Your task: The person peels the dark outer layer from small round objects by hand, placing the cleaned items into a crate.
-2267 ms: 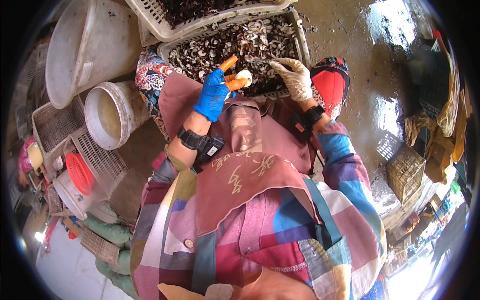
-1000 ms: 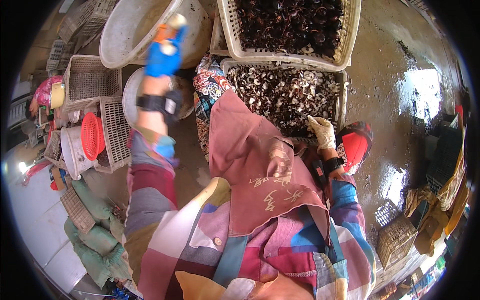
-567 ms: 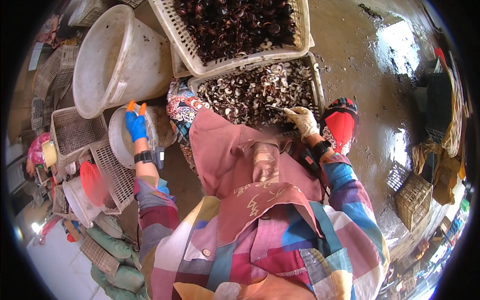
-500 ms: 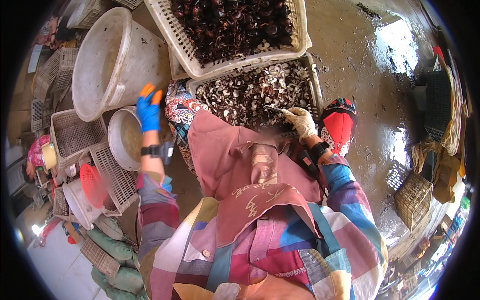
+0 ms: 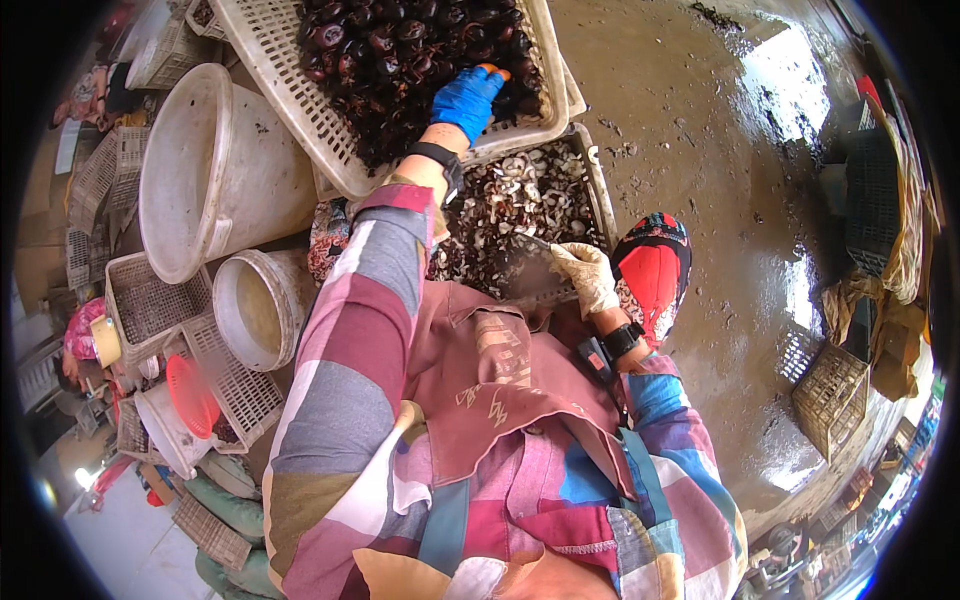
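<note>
My left hand (image 5: 468, 103), in a blue glove with orange fingertips, reaches into a heap of dark, round water chestnuts (image 5: 400, 50) in the upper white crate (image 5: 345, 165). Its fingers curl down among them, and what lies under the fingertips is hidden. My right hand (image 5: 588, 278), in a cream glove, is closed on a small peeling knife (image 5: 530, 241) whose thin blade is blurred. It hovers over the lower crate (image 5: 597, 185), which is full of pale and brown peelings (image 5: 515, 180).
A big white tub (image 5: 265, 165) lies tilted at the left, beside a smaller white bucket (image 5: 283, 300). Farther left are plastic crates (image 5: 155, 290) and a red basket (image 5: 190, 395). My red shoe (image 5: 648, 270) stands right of the peelings on wet, muddy floor (image 5: 720, 330).
My left hand has swung from beside the white tub, up and right, into the dark heap. My right hand keeps the knife above the peelings. The whole view has shifted slightly.
</note>
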`<control>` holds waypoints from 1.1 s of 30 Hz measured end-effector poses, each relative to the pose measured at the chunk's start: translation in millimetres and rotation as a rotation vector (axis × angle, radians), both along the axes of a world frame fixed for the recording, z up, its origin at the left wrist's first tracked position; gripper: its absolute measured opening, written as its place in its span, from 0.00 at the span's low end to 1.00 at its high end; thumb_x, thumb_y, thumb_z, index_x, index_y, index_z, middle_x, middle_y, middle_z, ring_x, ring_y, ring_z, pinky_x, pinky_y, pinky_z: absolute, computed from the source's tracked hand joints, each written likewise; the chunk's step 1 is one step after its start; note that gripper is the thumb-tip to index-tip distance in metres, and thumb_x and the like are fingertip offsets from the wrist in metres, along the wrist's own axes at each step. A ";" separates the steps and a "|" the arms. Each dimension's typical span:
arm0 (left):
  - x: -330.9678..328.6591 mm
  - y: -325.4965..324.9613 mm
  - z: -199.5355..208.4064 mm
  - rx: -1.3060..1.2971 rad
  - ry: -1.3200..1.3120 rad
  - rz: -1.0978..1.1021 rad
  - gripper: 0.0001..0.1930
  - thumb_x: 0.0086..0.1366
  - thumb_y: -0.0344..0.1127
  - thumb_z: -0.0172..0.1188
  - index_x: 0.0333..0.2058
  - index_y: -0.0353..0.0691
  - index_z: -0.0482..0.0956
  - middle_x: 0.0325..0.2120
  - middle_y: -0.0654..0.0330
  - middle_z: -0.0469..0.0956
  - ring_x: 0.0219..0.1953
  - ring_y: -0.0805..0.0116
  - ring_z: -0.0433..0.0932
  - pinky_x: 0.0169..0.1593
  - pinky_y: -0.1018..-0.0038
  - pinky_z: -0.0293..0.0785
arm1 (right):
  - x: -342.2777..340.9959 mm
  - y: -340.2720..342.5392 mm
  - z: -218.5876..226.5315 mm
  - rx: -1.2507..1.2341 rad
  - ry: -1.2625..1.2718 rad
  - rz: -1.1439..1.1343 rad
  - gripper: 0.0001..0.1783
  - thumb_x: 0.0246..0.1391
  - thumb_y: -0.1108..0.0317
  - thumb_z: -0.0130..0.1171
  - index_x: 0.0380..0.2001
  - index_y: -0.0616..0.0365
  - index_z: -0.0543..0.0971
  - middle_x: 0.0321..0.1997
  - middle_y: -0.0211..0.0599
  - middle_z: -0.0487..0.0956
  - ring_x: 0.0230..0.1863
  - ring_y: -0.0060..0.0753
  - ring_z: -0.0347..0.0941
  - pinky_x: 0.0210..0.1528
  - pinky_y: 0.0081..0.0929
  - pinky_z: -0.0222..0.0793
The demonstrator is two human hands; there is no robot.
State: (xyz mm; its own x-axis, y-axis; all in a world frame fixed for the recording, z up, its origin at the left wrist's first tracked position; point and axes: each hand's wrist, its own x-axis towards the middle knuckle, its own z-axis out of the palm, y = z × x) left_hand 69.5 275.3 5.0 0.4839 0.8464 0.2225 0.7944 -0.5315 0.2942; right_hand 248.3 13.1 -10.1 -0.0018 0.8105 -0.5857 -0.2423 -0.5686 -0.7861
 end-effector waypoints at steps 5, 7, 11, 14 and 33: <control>-20.3 -26.7 13.8 -0.575 -0.907 0.036 0.20 0.57 0.24 0.52 0.50 0.44 0.68 0.43 0.60 0.72 0.42 0.70 0.72 0.44 0.78 0.71 | 5.5 14.0 0.1 0.059 0.049 -0.085 0.08 0.53 0.67 0.55 0.28 0.61 0.77 0.23 0.25 0.76 0.25 0.14 0.68 0.29 0.13 0.62; -26.0 -67.8 48.9 -0.950 -1.198 0.151 0.18 0.60 0.25 0.50 0.50 0.41 0.67 0.41 0.61 0.72 0.42 0.70 0.72 0.45 0.76 0.72 | 7.5 29.2 10.8 0.122 -0.015 -0.085 0.08 0.53 0.67 0.54 0.27 0.61 0.76 0.23 0.24 0.75 0.27 0.14 0.68 0.31 0.14 0.63; -38.1 -120.5 59.6 -1.225 -1.458 0.124 0.21 0.58 0.25 0.53 0.52 0.41 0.66 0.39 0.62 0.73 0.39 0.73 0.73 0.44 0.78 0.73 | 5.7 60.3 23.3 0.275 -0.243 -0.037 0.08 0.53 0.66 0.55 0.28 0.59 0.76 0.24 0.25 0.74 0.27 0.15 0.66 0.33 0.15 0.62; -36.4 -149.6 58.8 -1.110 -1.404 0.132 0.23 0.54 0.24 0.59 0.50 0.41 0.68 0.35 0.66 0.73 0.36 0.78 0.70 0.40 0.83 0.70 | -4.6 66.2 46.9 0.436 -0.248 -0.068 0.07 0.51 0.69 0.57 0.32 0.62 0.76 0.26 0.26 0.75 0.28 0.15 0.67 0.32 0.13 0.64; -52.9 -181.9 59.9 -0.744 -1.023 0.197 0.24 0.45 0.24 0.67 0.44 0.39 0.74 0.33 0.67 0.75 0.35 0.79 0.71 0.42 0.80 0.70 | -17.3 54.4 70.5 0.513 -0.459 0.115 0.10 0.45 0.68 0.61 0.32 0.61 0.78 0.28 0.40 0.78 0.28 0.31 0.73 0.32 0.23 0.68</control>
